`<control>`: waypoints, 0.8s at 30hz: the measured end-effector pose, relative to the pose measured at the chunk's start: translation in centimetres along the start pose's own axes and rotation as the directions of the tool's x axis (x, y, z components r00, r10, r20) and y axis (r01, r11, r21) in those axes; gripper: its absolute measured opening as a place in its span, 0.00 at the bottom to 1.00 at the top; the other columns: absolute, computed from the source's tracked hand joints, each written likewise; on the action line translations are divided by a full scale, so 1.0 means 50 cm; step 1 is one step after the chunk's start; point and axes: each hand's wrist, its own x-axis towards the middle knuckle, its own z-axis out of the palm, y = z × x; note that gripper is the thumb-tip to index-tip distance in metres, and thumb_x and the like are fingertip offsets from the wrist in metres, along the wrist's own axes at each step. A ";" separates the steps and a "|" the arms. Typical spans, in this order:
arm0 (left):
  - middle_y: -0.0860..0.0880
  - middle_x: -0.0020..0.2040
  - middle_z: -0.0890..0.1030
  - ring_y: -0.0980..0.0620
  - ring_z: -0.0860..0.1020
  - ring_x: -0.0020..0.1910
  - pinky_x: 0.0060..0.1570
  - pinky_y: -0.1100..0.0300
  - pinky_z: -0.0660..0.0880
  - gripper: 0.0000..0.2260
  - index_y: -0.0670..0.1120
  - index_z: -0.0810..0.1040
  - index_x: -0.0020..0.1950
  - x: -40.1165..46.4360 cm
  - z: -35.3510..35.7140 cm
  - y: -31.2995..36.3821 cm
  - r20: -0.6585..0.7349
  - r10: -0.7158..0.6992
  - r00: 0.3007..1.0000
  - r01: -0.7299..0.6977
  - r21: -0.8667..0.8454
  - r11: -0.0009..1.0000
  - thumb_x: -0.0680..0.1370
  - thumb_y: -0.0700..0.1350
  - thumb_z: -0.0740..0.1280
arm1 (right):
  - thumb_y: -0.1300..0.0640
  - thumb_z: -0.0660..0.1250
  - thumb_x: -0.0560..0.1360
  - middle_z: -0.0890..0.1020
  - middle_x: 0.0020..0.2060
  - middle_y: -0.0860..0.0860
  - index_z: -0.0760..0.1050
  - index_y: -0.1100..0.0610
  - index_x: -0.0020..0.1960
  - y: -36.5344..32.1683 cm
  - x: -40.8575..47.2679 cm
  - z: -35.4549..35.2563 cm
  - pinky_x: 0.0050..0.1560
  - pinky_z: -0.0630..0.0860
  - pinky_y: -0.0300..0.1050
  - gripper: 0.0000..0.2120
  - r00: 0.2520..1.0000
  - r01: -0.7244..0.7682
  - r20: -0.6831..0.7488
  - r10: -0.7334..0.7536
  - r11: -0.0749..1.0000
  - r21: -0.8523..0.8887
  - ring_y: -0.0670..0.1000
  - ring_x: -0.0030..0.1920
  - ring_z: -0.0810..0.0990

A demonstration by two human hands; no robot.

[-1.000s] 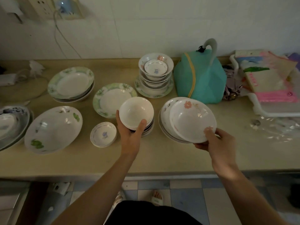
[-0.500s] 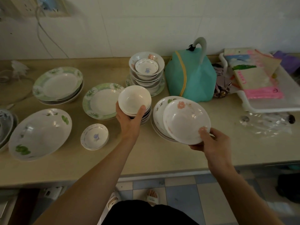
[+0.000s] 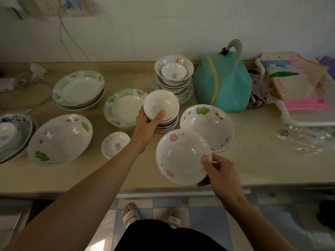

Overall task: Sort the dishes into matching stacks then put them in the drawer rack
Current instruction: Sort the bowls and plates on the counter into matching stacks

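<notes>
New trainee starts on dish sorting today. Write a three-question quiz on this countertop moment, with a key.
1. True or false: the right hand holds the pink-flowered bowl flat on the counter.
2. What does the left hand grip? A) teal bag B) plain white bowl C) green-rimmed plate
3. Fill in: the dish beside the teal bag, with green fruit print, rests on the ____.

Key
1. False; it is lifted and tilted.
2. B, the plain white bowl atop a short stack.
3. Counter.
</notes>
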 end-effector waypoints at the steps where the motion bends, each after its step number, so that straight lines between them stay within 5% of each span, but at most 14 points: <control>1: 0.53 0.67 0.78 0.52 0.78 0.65 0.61 0.49 0.79 0.35 0.56 0.70 0.73 0.002 -0.010 0.010 0.017 -0.024 1.000 0.024 -0.017 1.000 0.69 0.68 0.71 | 0.52 0.64 0.83 0.87 0.38 0.48 0.82 0.50 0.53 0.002 -0.003 0.011 0.30 0.82 0.43 0.08 0.999 0.001 0.034 -0.001 1.000 -0.006 0.53 0.35 0.87; 5: 0.50 0.68 0.79 0.44 0.77 0.67 0.62 0.43 0.77 0.25 0.48 0.74 0.73 0.005 -0.056 0.046 0.022 -0.201 0.979 0.202 -0.155 0.967 0.82 0.62 0.60 | 0.52 0.63 0.84 0.88 0.38 0.48 0.82 0.50 0.52 0.019 -0.001 0.061 0.31 0.84 0.47 0.09 0.991 -0.037 0.125 0.041 0.999 -0.027 0.53 0.36 0.88; 8: 0.52 0.71 0.74 0.49 0.75 0.66 0.59 0.46 0.76 0.23 0.48 0.74 0.72 -0.016 -0.109 0.061 -0.098 -0.191 0.977 0.186 -0.053 0.981 0.83 0.61 0.58 | 0.52 0.63 0.84 0.87 0.37 0.50 0.81 0.47 0.48 0.031 0.016 0.106 0.35 0.85 0.53 0.09 0.981 -0.078 0.173 0.083 0.996 -0.039 0.54 0.34 0.87; 14: 0.44 0.44 0.85 0.51 0.83 0.40 0.38 0.57 0.82 0.12 0.44 0.83 0.48 -0.117 -0.189 0.033 -0.293 -0.037 0.955 0.079 0.133 0.988 0.83 0.47 0.63 | 0.52 0.62 0.84 0.87 0.37 0.52 0.79 0.45 0.48 0.055 0.047 0.168 0.38 0.85 0.59 0.09 0.974 -0.115 0.191 0.122 0.992 -0.049 0.56 0.33 0.87; 19: 0.48 0.31 0.83 0.55 0.79 0.26 0.31 0.64 0.76 0.15 0.46 0.80 0.40 -0.197 -0.208 -0.037 -0.162 -0.011 0.987 0.092 0.505 0.858 0.84 0.49 0.63 | 0.54 0.62 0.84 0.87 0.40 0.54 0.80 0.52 0.53 0.066 0.065 0.179 0.36 0.86 0.54 0.08 0.975 -0.142 0.169 0.142 0.990 -0.011 0.55 0.35 0.87; 24: 0.49 0.35 0.85 0.54 0.82 0.27 0.28 0.65 0.74 0.09 0.48 0.81 0.48 -0.212 -0.184 -0.076 -0.069 -0.184 0.981 0.192 0.529 0.827 0.82 0.52 0.66 | 0.54 0.63 0.84 0.87 0.38 0.52 0.81 0.49 0.50 0.065 0.069 0.183 0.34 0.84 0.49 0.09 0.976 -0.155 0.159 0.149 0.987 0.030 0.55 0.36 0.88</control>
